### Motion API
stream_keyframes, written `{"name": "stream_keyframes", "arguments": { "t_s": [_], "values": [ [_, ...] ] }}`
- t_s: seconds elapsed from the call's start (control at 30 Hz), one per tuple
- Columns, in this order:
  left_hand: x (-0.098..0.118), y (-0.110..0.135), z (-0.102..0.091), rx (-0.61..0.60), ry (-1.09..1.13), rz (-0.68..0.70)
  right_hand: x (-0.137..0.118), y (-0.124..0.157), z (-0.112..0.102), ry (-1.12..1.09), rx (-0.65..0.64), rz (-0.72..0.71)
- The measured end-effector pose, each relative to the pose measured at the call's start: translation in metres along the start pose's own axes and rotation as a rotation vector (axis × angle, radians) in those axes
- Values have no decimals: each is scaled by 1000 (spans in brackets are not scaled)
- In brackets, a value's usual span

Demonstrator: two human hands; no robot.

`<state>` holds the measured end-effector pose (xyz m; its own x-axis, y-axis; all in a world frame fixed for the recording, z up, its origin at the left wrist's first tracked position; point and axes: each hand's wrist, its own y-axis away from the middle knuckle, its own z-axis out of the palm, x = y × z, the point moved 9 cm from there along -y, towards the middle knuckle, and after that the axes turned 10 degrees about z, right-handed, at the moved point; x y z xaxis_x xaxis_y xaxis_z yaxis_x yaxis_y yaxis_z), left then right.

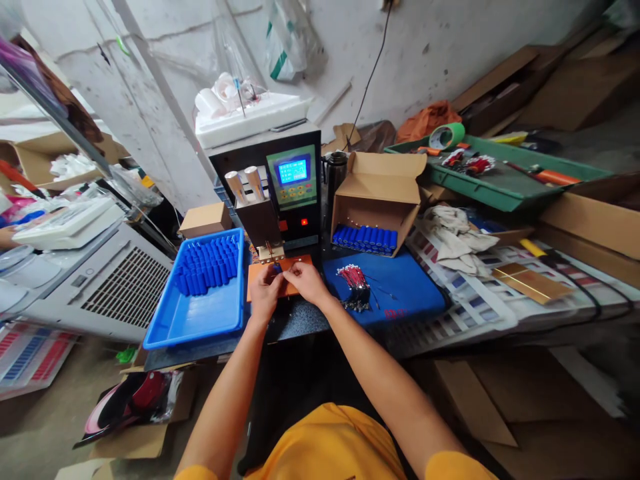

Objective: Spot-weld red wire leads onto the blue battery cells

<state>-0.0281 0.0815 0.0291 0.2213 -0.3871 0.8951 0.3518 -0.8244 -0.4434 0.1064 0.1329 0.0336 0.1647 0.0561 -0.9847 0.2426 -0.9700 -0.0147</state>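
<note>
Black surface [300, 323] runs along a stained grey wall [450, 53], crowded on both sides. On my feed, the left hand [263, 291] and right hand [309, 281] meet fingertip to fingertip over an orange plate [296, 262], both pinching a small blue cell [277, 269] just under the head of the welding machine [293, 193]. A blue tray [200, 323] with more cells [207, 263] lies just left of the plate. To the right, a bundle of red wires [354, 287] rests on a blue mat [405, 283], with an open cardboard box [377, 180] behind it. A green tray [480, 190] and a crumpled cloth [457, 233] lie further right.
</note>
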Motion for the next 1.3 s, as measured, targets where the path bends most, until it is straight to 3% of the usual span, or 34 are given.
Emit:
{"name": "stream_keyframes", "arguments": {
  "t_s": [0.27,0.4,0.47,0.6,0.8,0.97,1.17,1.3],
  "values": [
    [-1,-3,0,-30,-7,-35,8,-3,8,-242,-184,134],
    [5,8,-20,38,-114,5,8,0,6,-318,-213,202],
    [13,17,-25,6,-231,84,7,1,5,-355,-223,227],
    [30,34,-10,-171,-376,295,7,0,5,-418,-235,258],
    [29,33,0,-160,-477,339,11,-2,5,-451,-238,260],
    [25,29,2,-196,-509,311,9,-2,6,-388,-259,210],
    [24,19,3,-362,-672,232,1,7,18,-95,-301,-16],
    [29,11,2,-398,-746,244,2,11,22,30,-283,-93]
  ]
}}
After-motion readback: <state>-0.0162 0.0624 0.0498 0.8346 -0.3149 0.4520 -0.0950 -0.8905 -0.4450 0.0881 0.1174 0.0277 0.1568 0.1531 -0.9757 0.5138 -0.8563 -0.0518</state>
